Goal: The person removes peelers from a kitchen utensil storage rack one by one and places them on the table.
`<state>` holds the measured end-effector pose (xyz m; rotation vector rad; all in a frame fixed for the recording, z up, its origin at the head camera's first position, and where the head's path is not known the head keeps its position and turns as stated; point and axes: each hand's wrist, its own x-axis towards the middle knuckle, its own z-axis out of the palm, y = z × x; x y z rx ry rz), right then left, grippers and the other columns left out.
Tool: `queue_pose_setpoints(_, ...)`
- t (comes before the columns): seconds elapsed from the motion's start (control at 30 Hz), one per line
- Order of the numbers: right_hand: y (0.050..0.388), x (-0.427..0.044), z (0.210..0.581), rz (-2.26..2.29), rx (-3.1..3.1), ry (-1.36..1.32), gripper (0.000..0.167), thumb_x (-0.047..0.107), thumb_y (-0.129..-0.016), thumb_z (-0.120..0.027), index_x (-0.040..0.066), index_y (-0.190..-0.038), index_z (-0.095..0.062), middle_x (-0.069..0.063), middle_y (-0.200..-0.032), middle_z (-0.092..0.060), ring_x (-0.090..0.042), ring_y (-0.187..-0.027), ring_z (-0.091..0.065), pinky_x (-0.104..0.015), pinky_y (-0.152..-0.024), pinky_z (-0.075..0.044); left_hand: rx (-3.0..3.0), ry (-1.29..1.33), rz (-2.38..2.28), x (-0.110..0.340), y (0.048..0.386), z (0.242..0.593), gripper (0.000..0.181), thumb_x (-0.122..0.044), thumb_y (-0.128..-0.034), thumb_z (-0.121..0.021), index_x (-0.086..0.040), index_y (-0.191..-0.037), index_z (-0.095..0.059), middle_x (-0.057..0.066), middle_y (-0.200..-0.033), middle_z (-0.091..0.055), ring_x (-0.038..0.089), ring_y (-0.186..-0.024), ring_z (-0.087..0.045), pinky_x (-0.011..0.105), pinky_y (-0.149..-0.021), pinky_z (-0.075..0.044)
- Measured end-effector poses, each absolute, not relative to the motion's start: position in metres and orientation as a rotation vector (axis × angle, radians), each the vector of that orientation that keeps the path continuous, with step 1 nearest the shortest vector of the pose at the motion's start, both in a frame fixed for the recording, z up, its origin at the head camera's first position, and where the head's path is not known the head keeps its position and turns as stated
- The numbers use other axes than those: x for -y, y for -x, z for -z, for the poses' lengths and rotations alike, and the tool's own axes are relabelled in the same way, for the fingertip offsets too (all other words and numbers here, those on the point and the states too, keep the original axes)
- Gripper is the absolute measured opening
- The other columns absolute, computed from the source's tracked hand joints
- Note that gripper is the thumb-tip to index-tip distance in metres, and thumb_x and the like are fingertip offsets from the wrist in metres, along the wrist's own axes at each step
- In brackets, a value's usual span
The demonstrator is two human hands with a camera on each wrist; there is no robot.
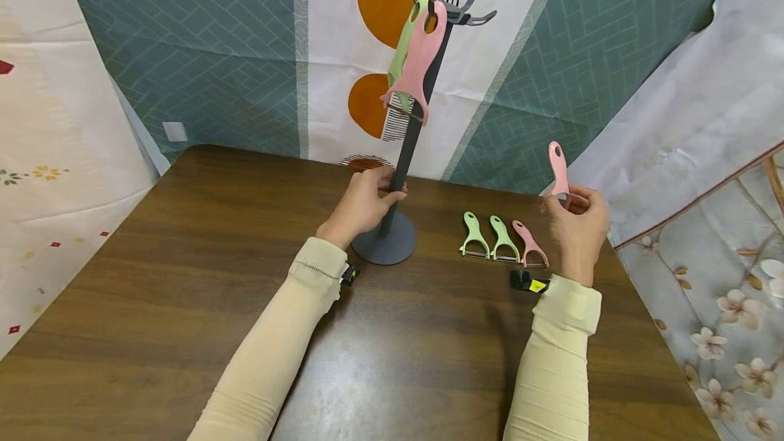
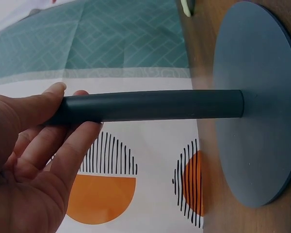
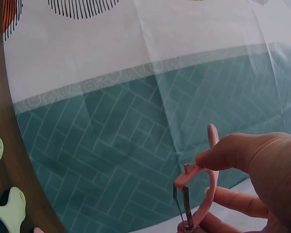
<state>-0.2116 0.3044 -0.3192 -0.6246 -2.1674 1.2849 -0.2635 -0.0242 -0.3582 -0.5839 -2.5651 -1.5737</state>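
Observation:
My left hand (image 1: 365,203) grips the dark post (image 2: 155,105) of a hook stand a little above its round base (image 1: 392,243). At the stand's top, a pink peeler (image 1: 422,53) and a green peeler (image 1: 399,60) hang from hooks, the pink one partly covering the green. My right hand (image 1: 577,220) holds another pink peeler (image 3: 211,189) by its blade end, above the table's right side, its handle pointing up. On the table left of that hand lie two green peelers, the left one (image 1: 473,233) and the middle one (image 1: 503,237), and a pink peeler (image 1: 529,243).
Bare hooks (image 1: 474,13) stick out to the right at the stand's top. The brown wooden table (image 1: 184,278) ends at the back against a patterned curtain (image 1: 245,53). A floral cloth (image 1: 723,318) hangs along the right edge.

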Motion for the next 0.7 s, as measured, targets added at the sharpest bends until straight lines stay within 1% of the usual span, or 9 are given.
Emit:
queue_pose_setpoints(0.07, 0.212, -0.308, 0.320, -1.277, 2.163, 0.629, 0.043, 0.031, -0.089, -0.073, 0.015, -0.128, -0.063, 0.017, -0.094, -0.054, -0.001, -0.089, -0.052, -0.018, -0.078, -0.042, 2.560, 0.589, 1.573, 0.023, 0.264, 0.359, 0.019, -0.014, -0.0964, -0.071, -0.010, -0.114, -0.068, 0.003, -0.104, -0.077, 0.017, -0.104, -0.073, 0.042, -0.094, -0.055)
queue_pose_setpoints(0.17, 0.212, -0.313, 0.322, -1.291, 2.141, 0.633, 0.040, 0.026, -0.088, -0.074, 0.014, -0.125, -0.065, 0.016, -0.092, -0.055, 0.000, -0.086, -0.053, -0.017, -0.076, -0.043, 2.555, 0.590, 1.576, 0.023, 0.264, 0.359, 0.019, -0.014, -0.0964, -0.071, -0.009, -0.115, -0.069, 0.003, -0.103, -0.077, 0.017, -0.103, -0.073, 0.043, -0.094, -0.055)
queue_pose_setpoints(0.27, 0.212, -0.318, 0.324, -1.318, 2.130, 0.650, 0.034, 0.021, -0.087, -0.072, 0.016, -0.120, -0.065, 0.014, -0.090, -0.055, -0.001, -0.082, -0.053, -0.017, -0.073, -0.043, 2.556, 0.586, 1.575, 0.023, 0.264, 0.359, 0.020, -0.014, -0.0964, -0.071, -0.008, -0.115, -0.069, 0.004, -0.104, -0.077, 0.018, -0.104, -0.073, 0.043, -0.094, -0.055)
queue_pose_setpoints(0.33, 0.211, -0.322, 0.325, -1.324, 2.133, 0.671, 0.033, 0.020, -0.087, -0.072, 0.017, -0.119, -0.065, 0.013, -0.090, -0.056, -0.002, -0.080, -0.053, -0.018, -0.073, -0.043, 2.559, 0.585, 1.575, 0.023, 0.264, 0.359, 0.019, -0.014, -0.0965, -0.071, -0.009, -0.115, -0.069, 0.004, -0.104, -0.077, 0.017, -0.104, -0.073, 0.043, -0.094, -0.055)
queue_pose_setpoints(0.5, 0.210, -0.328, 0.327, -1.332, 2.150, 0.741, 0.033, 0.023, -0.089, -0.072, 0.018, -0.120, -0.065, 0.013, -0.089, -0.054, -0.002, -0.080, -0.051, -0.024, -0.073, -0.041, 2.560, 0.586, 1.576, 0.023, 0.264, 0.359, 0.019, -0.014, -0.0966, -0.071, -0.010, -0.115, -0.068, 0.004, -0.104, -0.077, 0.017, -0.104, -0.073, 0.043, -0.094, -0.056)
queue_pose_setpoints(0.7, 0.209, -0.338, 0.334, -1.344, 2.152, 0.820, 0.033, 0.025, -0.090, -0.072, 0.017, -0.121, -0.064, 0.013, -0.090, -0.055, -0.002, -0.081, -0.051, -0.024, -0.073, -0.042, 2.561, 0.582, 1.587, 0.023, 0.263, 0.358, 0.022, -0.014, -0.0965, -0.071, -0.007, -0.117, -0.068, 0.005, -0.104, -0.077, 0.018, -0.104, -0.073, 0.043, -0.093, -0.056)
